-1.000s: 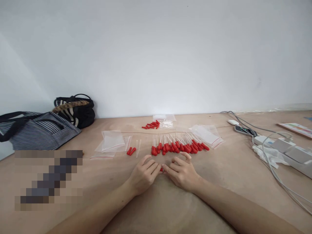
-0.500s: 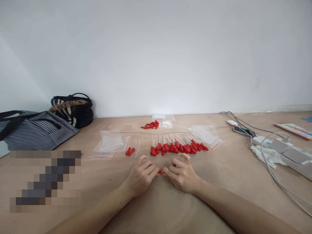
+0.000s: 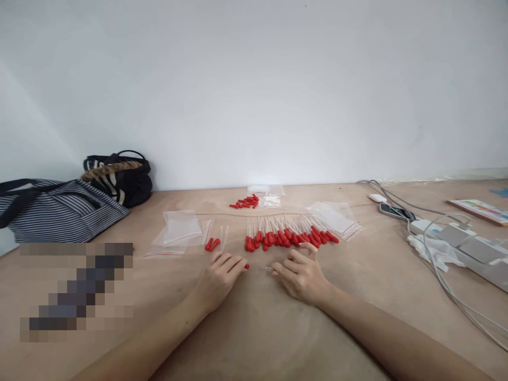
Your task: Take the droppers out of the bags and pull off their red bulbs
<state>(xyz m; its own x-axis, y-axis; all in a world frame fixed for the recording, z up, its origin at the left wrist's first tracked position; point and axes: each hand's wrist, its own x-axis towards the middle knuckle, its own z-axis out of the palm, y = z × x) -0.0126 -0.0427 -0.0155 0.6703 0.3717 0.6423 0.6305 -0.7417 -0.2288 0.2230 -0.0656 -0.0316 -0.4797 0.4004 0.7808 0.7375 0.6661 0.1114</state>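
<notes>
My left hand [image 3: 224, 275] is closed on a red rubber bulb [image 3: 246, 266], whose end pokes out at the fingertips. To its right, my right hand [image 3: 299, 272] pinches a thin clear dropper tube [image 3: 269, 269], with its tip pointing left at the bulb. A gap separates the two parts. Beyond my hands lies a row of droppers with red bulbs [image 3: 286, 238], their clear stems pointing away. Two loose red bulbs [image 3: 212, 244] and two bare clear tubes [image 3: 224, 238] rest beyond my left hand.
Farther back are a pile of red bulbs [image 3: 246, 201] and a bag of clear tubes [image 3: 271, 201]. Clear zip bags lie left [image 3: 180, 227] and right [image 3: 335, 218]. A striped bag [image 3: 63, 211] stands left; a power strip [image 3: 472, 246] with cables sits right.
My hands have moved apart, the left one going left with the red bulb and the right one slightly right. The clear tube's end now shows separate from the bulb.
</notes>
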